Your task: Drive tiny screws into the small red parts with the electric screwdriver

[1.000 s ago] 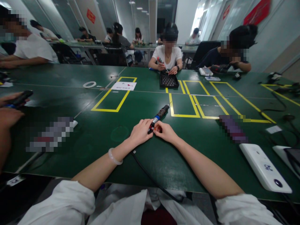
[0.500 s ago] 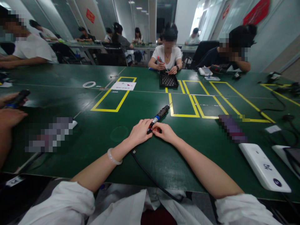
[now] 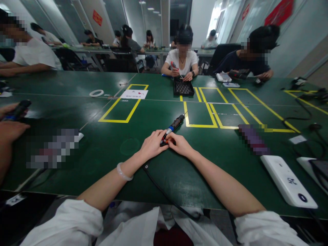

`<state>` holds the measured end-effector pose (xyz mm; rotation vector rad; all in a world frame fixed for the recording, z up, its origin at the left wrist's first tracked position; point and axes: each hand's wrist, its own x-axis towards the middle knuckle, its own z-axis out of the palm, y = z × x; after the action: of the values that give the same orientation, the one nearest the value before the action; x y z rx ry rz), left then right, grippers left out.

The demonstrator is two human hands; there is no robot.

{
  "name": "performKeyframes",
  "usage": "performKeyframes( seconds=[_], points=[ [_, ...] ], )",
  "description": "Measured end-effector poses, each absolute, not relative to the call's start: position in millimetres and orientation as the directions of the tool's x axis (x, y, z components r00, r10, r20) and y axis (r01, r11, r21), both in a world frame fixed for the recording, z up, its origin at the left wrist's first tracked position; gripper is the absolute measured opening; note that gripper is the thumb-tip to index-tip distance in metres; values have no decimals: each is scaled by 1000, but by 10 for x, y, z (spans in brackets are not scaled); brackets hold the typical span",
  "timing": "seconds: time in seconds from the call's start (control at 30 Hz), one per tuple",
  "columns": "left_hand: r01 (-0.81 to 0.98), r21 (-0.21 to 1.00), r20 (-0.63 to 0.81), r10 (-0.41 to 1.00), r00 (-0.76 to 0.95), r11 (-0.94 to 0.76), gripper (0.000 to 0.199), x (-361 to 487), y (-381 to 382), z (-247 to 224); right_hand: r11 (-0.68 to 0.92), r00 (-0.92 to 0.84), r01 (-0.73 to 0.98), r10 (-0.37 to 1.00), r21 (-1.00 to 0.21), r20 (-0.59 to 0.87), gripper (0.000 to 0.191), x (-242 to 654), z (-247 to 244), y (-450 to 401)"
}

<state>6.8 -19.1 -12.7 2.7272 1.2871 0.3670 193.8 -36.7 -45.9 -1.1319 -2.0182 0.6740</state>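
A dark electric screwdriver [image 3: 176,123] with a blue band and a thin bit lies aslant at the middle of the green table, its tip pointing away to the upper right. My left hand [image 3: 153,142] is wrapped over its rear part from the left side. The fingers of my right hand [image 3: 180,145] are bent in a pinch against the same rear end, where small red parts show between the hands. What those fingertips press or hold is hidden. A black cable [image 3: 160,187] runs from near my left wrist over the table's front edge.
Yellow tape outlines [image 3: 202,126] mark the table ahead. To the right are a phone [image 3: 253,140] and a white power bank [image 3: 289,181]; a blurred-out device [image 3: 53,147] lies left. Opposite, a person works over a black tray [image 3: 183,88]. A co-worker's hands [image 3: 14,119] reach in at left.
My right fingers have shifted slightly at the screwdriver's rear end, showing more of the red parts. The person at the far right has lowered a hand from the head to the table.
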Motion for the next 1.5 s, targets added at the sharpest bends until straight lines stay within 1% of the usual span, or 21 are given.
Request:
performKeyframes(
  seconds=[0.2, 0.6, 0.8, 0.93, 1.1, 1.33, 1.5],
  points=[
    [770, 186, 174, 791, 586, -611, 55, 74, -190, -103, 461, -325, 531, 886, -711, 332, 20, 1956, -453, -366],
    [770, 200, 132, 795, 592, -606, 58, 15, -91, -129, 438, -290, 551, 899, -710, 329, 16, 2022, -474, -346],
    [804, 225, 89, 833, 545, -550, 59, -158, 67, -117, 441, -292, 557, 897, -704, 331, 14, 2030, -452, -347],
    [856, 234, 48, 885, 464, -461, 62, -339, 208, -86, 441, -293, 563, 897, -699, 330, 14, 2036, -451, -346],
    [922, 227, 0, 946, 323, -314, 67, -672, 432, -67, 444, -296, 558, 896, -701, 332, 14, 2046, -471, -340],
    [973, 183, 16, 990, 140, -141, 72, -1270, 768, -180, 447, -294, 567, 895, -692, 336, 13, 2034, -476, -331],
    [985, 163, 11, 999, 45, -46, 75, -1653, 948, -249, 433, -288, 577, 901, -692, 324, 13, 2035, -458, -334]
  ],
)
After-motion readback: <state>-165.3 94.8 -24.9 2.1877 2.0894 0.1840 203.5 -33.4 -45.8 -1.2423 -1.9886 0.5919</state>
